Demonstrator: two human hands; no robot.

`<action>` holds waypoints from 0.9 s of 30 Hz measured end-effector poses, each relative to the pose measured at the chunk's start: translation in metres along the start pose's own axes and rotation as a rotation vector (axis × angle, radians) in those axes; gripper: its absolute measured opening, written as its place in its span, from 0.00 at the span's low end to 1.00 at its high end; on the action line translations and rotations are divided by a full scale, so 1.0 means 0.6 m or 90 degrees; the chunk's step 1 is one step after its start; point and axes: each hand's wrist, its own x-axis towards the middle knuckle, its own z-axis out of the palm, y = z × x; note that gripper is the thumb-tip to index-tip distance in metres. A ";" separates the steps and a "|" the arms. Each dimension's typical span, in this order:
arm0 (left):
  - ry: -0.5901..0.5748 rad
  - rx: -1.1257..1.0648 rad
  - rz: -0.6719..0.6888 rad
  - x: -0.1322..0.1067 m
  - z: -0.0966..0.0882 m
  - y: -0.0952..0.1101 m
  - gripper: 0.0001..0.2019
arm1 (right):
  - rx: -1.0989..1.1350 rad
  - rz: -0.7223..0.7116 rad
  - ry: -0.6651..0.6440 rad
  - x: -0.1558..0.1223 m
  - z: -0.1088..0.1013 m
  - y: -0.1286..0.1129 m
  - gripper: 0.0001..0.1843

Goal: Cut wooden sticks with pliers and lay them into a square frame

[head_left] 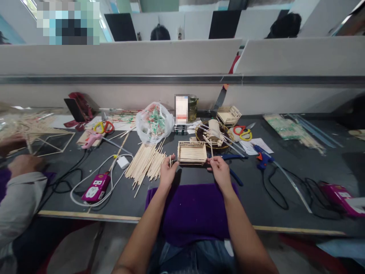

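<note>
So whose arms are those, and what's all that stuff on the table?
Those arms belong to a person wearing a camera on the head, so you see what they see, looking down. No machine here, only two bare hands. The left hand pinches a short stick; the right hand holds a thin stick upright beside a little tray built of sticks. On the dark table lie a pile of sticks, a blue glue gun, scissors and a purple cloth. The grey sleeve on the left is another person's.
</note>
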 end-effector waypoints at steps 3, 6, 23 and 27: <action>-0.056 0.047 0.043 -0.001 0.003 -0.016 0.12 | 0.000 -0.011 -0.026 -0.004 0.009 0.002 0.18; -0.051 0.064 0.079 -0.005 0.004 -0.020 0.12 | 0.010 -0.035 -0.019 -0.004 0.014 -0.010 0.18; -0.011 -0.043 0.068 0.005 0.027 0.012 0.16 | -0.004 -0.170 -0.095 0.019 -0.018 -0.104 0.08; 0.012 -0.090 0.049 0.004 0.030 0.009 0.13 | 0.182 -0.043 -0.077 0.032 0.001 -0.078 0.09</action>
